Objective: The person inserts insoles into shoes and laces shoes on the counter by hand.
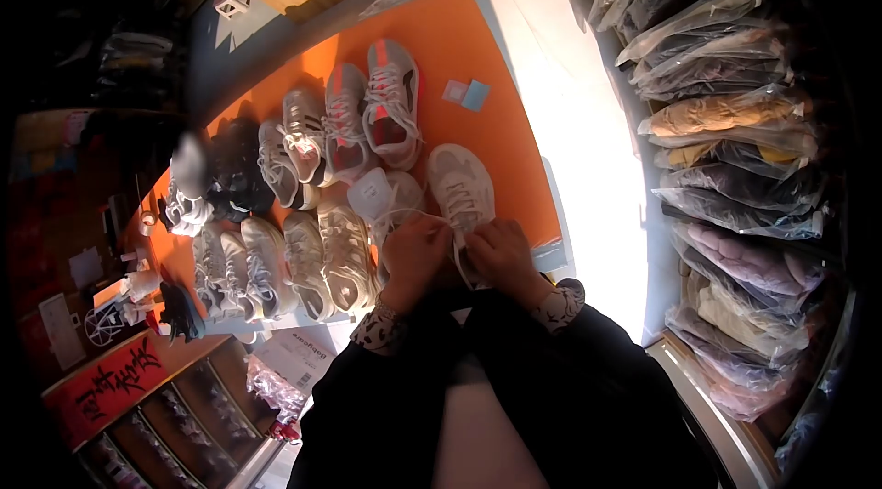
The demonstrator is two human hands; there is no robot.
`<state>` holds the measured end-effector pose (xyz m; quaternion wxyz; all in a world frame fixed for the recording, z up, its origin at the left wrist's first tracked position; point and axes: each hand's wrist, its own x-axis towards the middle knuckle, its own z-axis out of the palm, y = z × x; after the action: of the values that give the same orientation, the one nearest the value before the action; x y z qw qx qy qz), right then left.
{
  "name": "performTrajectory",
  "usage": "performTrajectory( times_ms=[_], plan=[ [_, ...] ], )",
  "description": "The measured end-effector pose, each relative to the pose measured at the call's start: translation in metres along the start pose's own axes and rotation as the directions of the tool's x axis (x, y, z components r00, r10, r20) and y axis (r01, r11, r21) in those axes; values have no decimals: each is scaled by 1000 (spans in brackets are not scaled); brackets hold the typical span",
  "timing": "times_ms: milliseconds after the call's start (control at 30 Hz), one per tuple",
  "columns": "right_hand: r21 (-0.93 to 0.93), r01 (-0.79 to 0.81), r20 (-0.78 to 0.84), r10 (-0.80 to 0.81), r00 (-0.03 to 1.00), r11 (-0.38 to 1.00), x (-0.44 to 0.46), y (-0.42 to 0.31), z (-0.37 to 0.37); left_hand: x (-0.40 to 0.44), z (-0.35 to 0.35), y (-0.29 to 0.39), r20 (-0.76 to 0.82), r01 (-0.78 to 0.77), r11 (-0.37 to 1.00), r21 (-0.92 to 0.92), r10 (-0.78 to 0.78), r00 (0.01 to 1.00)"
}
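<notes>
A light grey sneaker (462, 178) stands on the orange table with its toe pointing away from me. My left hand (416, 255) is closed at its left side, pinching a thin white shoelace (404, 210) that loops out from the fingers. At the right of the shoe's opening, my right hand (501, 255) is closed too, its fingertips pinched by the upper end of the lacing. Both hands partly hide the shoe's heel and opening. Just left is another pale sneaker (404, 187), partly covered by my left hand and a white square tag (370, 193).
Several sneakers (344, 112) stand in two rows on the orange table (496, 121). Two small square packets (464, 94) lie near its far right. Clothes in clear plastic bags (735, 112) hang along the right. A cardboard box (292, 356) and shelving (184, 415) are at lower left.
</notes>
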<state>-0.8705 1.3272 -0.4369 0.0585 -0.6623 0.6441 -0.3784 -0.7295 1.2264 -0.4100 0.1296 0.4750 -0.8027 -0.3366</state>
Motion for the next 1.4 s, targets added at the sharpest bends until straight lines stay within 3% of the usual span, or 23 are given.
performTrajectory(
  times_ms=[200,400,500,700,800,867,967,1100,1200,1300,1367,1400],
  plan=[
    [-23,21,-8,-21,1000,1000,0,1,0,1,10,-10,17,58,997,-58,-57,998],
    [-5,-7,38,7,999,1000,-1,0,-1,8,15,-2,22,-58,998,25,57,998],
    [-13,24,-15,-24,1000,1000,1,0,2,10,19,-4,-3,-135,990,51,135,991],
    [-7,17,-42,-17,999,1000,0,-1,3,8,19,-8,32,-109,994,-12,109,994],
    [8,10,-30,-10,1000,1000,-1,-1,2,8,25,-1,-18,-89,988,-129,88,996],
    [73,-35,-6,35,999,997,-1,0,1,8,26,1,-63,-199,973,-120,193,979],
    [219,-138,135,111,985,966,5,3,-10,6,19,1,24,-160,986,-37,161,987],
    [289,-240,10,247,969,927,11,8,-13,-6,5,16,58,-198,980,19,197,979],
    [164,-258,-12,263,965,952,15,16,-7,-13,2,25,13,-286,958,9,286,958],
    [112,-176,37,173,984,978,22,17,-2,-18,10,19,39,-309,941,138,306,951],
    [-143,-98,233,130,964,985,27,15,-2,-18,18,11,52,-289,945,152,284,957],
    [-145,-98,232,130,964,985,29,12,-1,-19,23,6,51,-291,945,151,286,957]
  ],
)
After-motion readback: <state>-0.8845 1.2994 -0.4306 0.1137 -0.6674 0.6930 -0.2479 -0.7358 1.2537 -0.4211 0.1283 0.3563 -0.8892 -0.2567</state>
